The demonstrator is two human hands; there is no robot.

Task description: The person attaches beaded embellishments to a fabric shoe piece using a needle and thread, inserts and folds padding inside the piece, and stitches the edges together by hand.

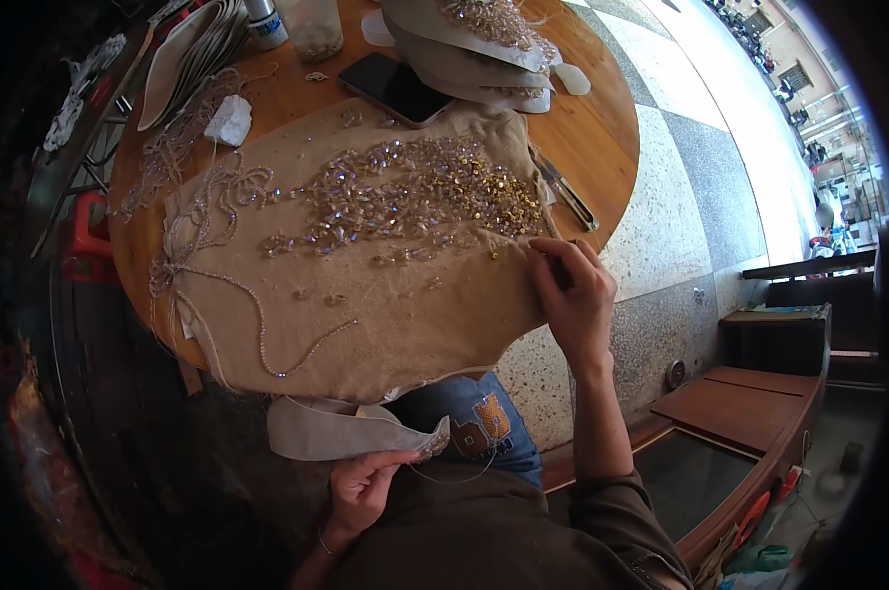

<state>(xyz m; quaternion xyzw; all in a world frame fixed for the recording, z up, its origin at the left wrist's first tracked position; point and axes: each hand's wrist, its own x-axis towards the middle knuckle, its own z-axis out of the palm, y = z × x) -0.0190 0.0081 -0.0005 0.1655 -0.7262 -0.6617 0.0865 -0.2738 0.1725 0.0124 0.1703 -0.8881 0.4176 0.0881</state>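
My left hand pinches the beaded end of a pale grey, curved fabric piece just below the table edge, over my lap. A thin thread loops from that end to the right. My right hand is at the right edge of a tan cloth, thumb and forefinger pressed together; whatever is between them is too small to make out. Beside those fingers lie small gold beads. Clear, iridescent crystal beads spread to their left. A strand of tiny beads curves across the cloth.
The round wooden table also holds a black phone, a stack of pale pieces with beadwork, a cutter knife, a white lump and a jar. A wooden cabinet stands at the lower right.
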